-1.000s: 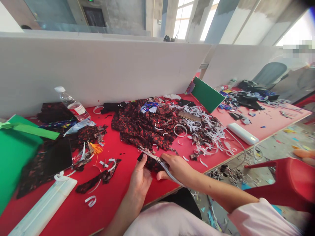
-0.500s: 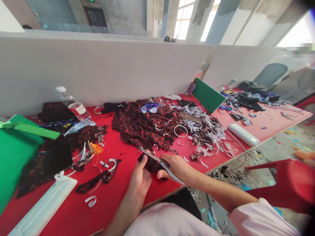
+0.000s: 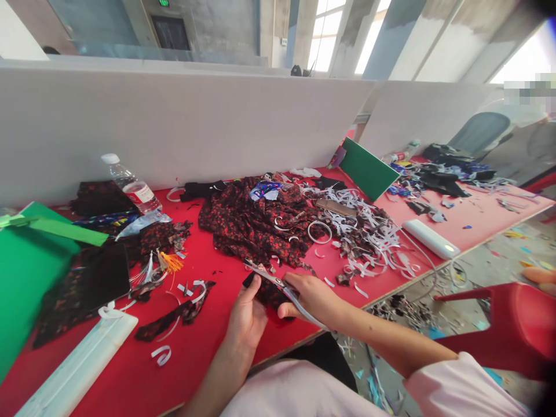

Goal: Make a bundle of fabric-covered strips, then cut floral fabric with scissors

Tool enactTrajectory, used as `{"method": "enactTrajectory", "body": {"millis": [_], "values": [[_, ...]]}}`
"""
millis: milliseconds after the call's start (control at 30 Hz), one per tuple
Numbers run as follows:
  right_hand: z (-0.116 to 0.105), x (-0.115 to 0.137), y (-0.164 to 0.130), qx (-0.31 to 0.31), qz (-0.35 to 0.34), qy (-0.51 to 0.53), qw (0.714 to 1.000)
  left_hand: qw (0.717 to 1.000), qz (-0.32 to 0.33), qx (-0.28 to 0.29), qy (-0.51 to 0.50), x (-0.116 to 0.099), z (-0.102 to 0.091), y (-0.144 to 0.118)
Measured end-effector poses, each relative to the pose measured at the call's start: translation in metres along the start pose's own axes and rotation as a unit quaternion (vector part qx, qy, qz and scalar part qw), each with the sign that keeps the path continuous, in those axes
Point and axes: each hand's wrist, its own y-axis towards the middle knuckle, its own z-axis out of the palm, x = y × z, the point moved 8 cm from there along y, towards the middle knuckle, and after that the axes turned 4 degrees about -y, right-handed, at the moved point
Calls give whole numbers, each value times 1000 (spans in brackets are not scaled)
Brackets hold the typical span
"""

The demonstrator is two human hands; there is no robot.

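Note:
My left hand pinches a small piece of dark floral fabric near the table's front edge, thumb on top. My right hand is closed around a pair of metal scissors, its blades lying over the fabric and pointing up to the left. Whether the blades meet cloth between them I cannot tell. Just beyond the blades a crumpled heap of black and red floral fabric spreads on the red table. To its right lies a pile of white strips and scraps.
At the left are a clear bottle, a black phone-like slab, a green board and a long pale bar. Another green board leans at the back. A white device and a red stool are at right.
Both hands keep nearly the same place and hold. The whole view shifts very slightly; the scissors and the fabric show no clear movement.

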Motion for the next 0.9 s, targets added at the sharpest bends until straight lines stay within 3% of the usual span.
{"method": "enactTrajectory", "body": {"millis": [233,900], "values": [[3,-3,-1,5,16,47,999,1000,14,-2,-6,-2,0,-1],[1,1,2,5,4,40,999,999,23,21,25,-1,-1,-1]]}}
